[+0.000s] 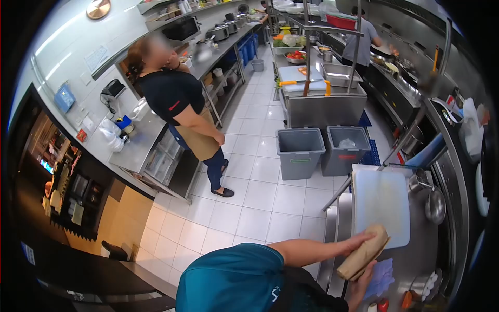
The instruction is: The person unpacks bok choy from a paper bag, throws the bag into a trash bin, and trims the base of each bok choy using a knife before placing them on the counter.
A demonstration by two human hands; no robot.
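Observation:
My left hand (357, 243) grips the upper side of a long brown paper package (363, 255), rolled or folded into a tube. My right hand (362, 283) holds the same package from below, its fingers partly hidden. The package is tilted over the near corner of a white cutting board (382, 203) on the steel counter. Beside my right hand lies a crumpled purple-blue cloth (382, 276). A red tomato-like item (383, 304) and an orange piece (406, 299) sit close by at the bottom.
Metal pans (435, 206) stand right of the board. Two grey bins (300, 151) are on the tiled floor by the island. A person in a black shirt (171, 88) stands at left; another in grey (361, 39) works at the far stove. A knife (293, 82) lies on the island.

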